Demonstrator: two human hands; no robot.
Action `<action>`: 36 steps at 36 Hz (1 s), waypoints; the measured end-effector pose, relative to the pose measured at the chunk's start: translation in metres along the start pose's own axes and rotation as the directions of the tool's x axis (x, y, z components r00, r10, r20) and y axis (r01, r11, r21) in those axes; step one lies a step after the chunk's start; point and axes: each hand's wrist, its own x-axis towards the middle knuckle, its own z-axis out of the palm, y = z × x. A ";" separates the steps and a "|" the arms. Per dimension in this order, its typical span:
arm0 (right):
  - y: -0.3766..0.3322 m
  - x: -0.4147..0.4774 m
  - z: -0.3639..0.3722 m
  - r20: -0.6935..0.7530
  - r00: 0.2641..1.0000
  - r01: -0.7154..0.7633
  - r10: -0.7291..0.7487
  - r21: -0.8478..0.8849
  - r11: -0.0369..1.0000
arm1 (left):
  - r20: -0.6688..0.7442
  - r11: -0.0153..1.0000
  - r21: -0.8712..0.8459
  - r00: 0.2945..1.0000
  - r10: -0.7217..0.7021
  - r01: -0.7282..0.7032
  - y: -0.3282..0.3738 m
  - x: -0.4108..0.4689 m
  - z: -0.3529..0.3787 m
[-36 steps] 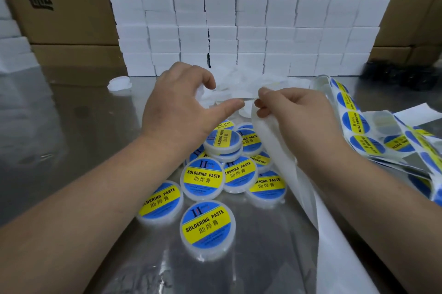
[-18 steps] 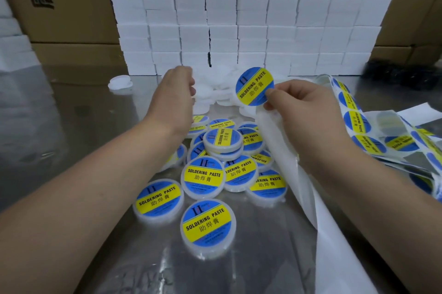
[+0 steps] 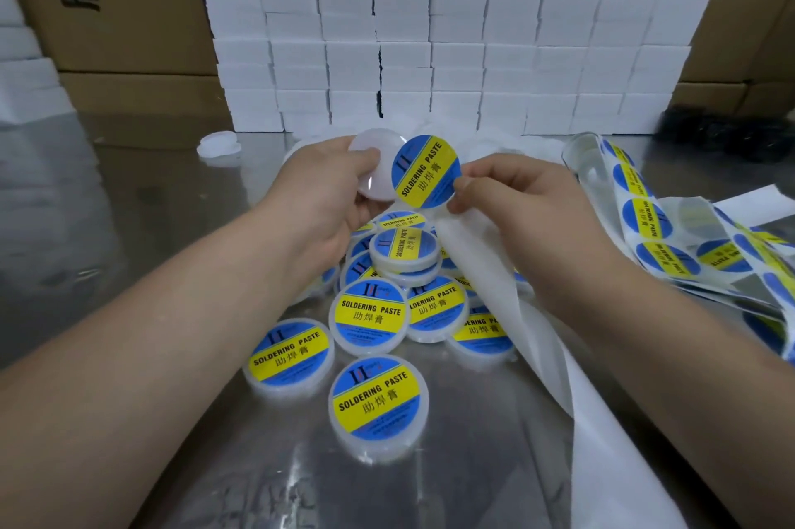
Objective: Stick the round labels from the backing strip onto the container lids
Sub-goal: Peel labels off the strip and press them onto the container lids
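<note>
My left hand [image 3: 327,192] grips a plain white container [image 3: 373,167] by its rim, its bare lid tilted toward me. My right hand [image 3: 512,205] pinches the edge of a round blue and yellow label [image 3: 426,171] reading "SOLDERING PASTE", held just right of the container and overlapping its edge. The empty white backing strip [image 3: 537,335] trails down from under my right hand. Several labelled containers [image 3: 370,315] lie heaped on the metal table [image 3: 129,227] below my hands.
A strip still bearing labels [image 3: 645,223] is piled at the right. A loose white lid [image 3: 219,143] lies at the back left. Stacked white boxes [image 3: 430,33] form a wall behind, with brown cartons [image 3: 107,3] at both sides. A dark bundle [image 3: 722,132] sits far right.
My left hand reached into the pile behind, picked up a bare white container and raised it. My right hand peeled a label off the strip and brought it beside the lid.
</note>
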 end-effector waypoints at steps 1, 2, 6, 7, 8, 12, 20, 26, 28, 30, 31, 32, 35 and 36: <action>0.000 0.000 0.000 0.021 1.000 -0.011 0.011 0.000 1.000 | 0.032 1.000 -0.009 0.999 -0.003 0.004 0.000 -0.001 0.000; 0.000 0.000 0.001 0.041 0.999 -0.021 0.021 0.000 1.000 | 0.065 1.000 -0.018 0.998 -0.007 0.008 -0.001 -0.002 -0.001; -0.001 -0.001 0.001 0.074 0.997 -0.027 0.027 0.006 1.000 | 0.174 0.996 -0.085 0.985 -0.009 0.024 -0.003 -0.006 -0.001; -0.001 -0.001 0.001 0.074 0.997 -0.026 0.025 0.009 1.000 | 0.183 0.994 -0.107 0.983 -0.008 0.028 -0.004 -0.006 -0.001; -0.002 0.000 0.000 0.072 0.997 -0.025 0.024 0.012 1.000 | 0.185 0.992 -0.127 0.983 -0.005 0.029 -0.005 -0.006 -0.001; -0.001 0.000 0.001 0.075 0.997 -0.032 0.030 0.018 0.999 | 0.207 0.985 -0.170 0.978 0.020 0.015 -0.006 -0.006 -0.001; -0.001 0.000 0.000 0.130 0.990 -0.054 0.052 0.017 0.998 | 0.271 0.991 -0.130 0.961 0.047 -0.012 -0.007 -0.009 0.000; -0.001 -0.001 0.000 0.135 0.990 -0.048 0.046 0.017 0.999 | 0.299 0.991 -0.121 0.950 0.087 -0.053 -0.010 -0.010 -0.001; -0.002 -0.001 -0.001 0.136 0.990 -0.048 0.046 0.013 0.999 | 0.315 0.992 -0.115 0.945 0.093 -0.059 -0.011 -0.010 -0.002; -0.002 -0.001 -0.001 0.139 0.989 -0.051 0.048 0.019 0.999 | 0.326 0.992 -0.106 0.940 0.097 -0.065 -0.011 -0.009 -0.002; -0.003 -0.002 0.000 0.140 0.989 -0.055 0.051 0.022 0.998 | 0.328 0.992 -0.102 0.940 0.099 -0.069 -0.012 -0.009 -0.002; -0.002 -0.002 0.000 0.140 0.989 -0.059 0.054 0.026 0.998 | 0.327 0.992 -0.098 0.939 0.103 -0.075 -0.012 -0.009 -0.002; -0.003 -0.002 0.000 0.139 0.988 -0.066 0.061 0.030 0.997 | 0.316 0.992 -0.087 0.942 0.115 -0.092 -0.013 -0.009 -0.002; -0.003 -0.002 0.000 0.137 0.989 -0.066 0.062 0.025 0.997 | 0.311 0.992 -0.085 0.943 0.119 -0.097 -0.013 -0.009 -0.001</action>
